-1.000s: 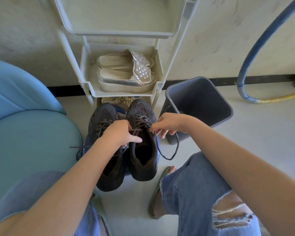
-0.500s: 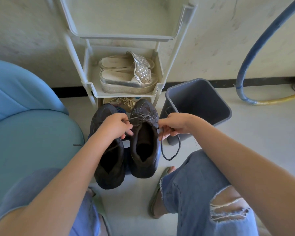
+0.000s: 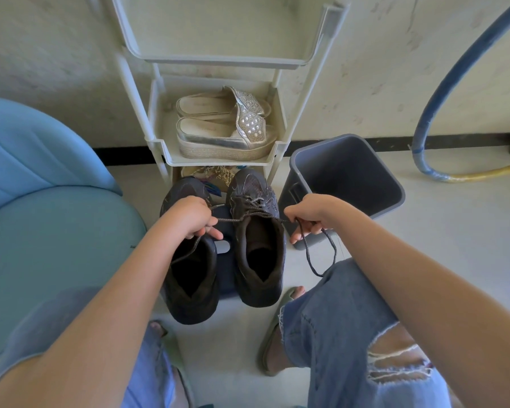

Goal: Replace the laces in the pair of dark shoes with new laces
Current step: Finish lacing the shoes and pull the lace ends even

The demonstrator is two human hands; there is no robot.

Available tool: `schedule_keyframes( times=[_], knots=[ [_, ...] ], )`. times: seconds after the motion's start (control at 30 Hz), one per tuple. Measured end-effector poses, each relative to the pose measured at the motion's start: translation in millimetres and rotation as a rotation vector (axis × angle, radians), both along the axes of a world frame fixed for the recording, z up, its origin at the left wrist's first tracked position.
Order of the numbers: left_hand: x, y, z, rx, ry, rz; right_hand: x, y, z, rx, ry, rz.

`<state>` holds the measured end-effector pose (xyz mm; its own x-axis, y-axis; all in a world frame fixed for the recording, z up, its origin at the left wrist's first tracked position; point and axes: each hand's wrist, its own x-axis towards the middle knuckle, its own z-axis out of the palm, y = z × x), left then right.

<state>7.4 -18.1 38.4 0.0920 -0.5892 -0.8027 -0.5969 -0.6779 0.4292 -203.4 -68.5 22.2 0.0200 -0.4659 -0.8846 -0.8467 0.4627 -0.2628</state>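
Two dark shoes stand side by side on the floor, toes toward the rack: the left shoe [image 3: 190, 278] and the right shoe [image 3: 258, 245]. A dark lace [image 3: 249, 206] is threaded through the right shoe's eyelets and stretched taut to both sides. My left hand [image 3: 189, 216] grips one end of the lace above the left shoe, hiding that shoe's front. My right hand [image 3: 309, 214] grips the other end to the right of the shoe; its loose tail [image 3: 321, 254] hangs in a loop over my right knee.
A white shoe rack [image 3: 218, 159] with silver sandals [image 3: 224, 125] stands against the wall behind the shoes. A grey bin [image 3: 345, 178] sits right of them, a blue chair [image 3: 42, 207] to the left. A blue hose [image 3: 442, 92] curves at the far right.
Both hands have moved apart, drawing the lace ends outward so the lace runs tight across the right shoe. The view has shifted slightly.
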Motion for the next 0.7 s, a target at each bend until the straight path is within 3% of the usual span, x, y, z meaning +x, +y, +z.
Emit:
schedule_keyframes(
  times=[0.3, 0.43, 0.53, 0.7],
  knots=[
    [7.4, -0.4, -11.8, -0.176, -0.074, 0.039, -2.2, 3.8, 4.9, -0.121, -0.003, 0.019],
    [12.0, 1.2, -11.8, -0.423, 0.016, 0.075, -7.1, -1.3, 6.6, -0.368, -0.035, 0.049],
    [7.3, -2.9, -2.8, -0.592, 0.135, 0.177, -1.8, -3.4, 15.1, -0.495, -0.223, -0.111],
    [-5.5, -14.5, 33.9, -0.539, 0.348, 0.254, 23.2, -1.4, 54.6, -0.617, -0.539, -0.187]
  ],
)
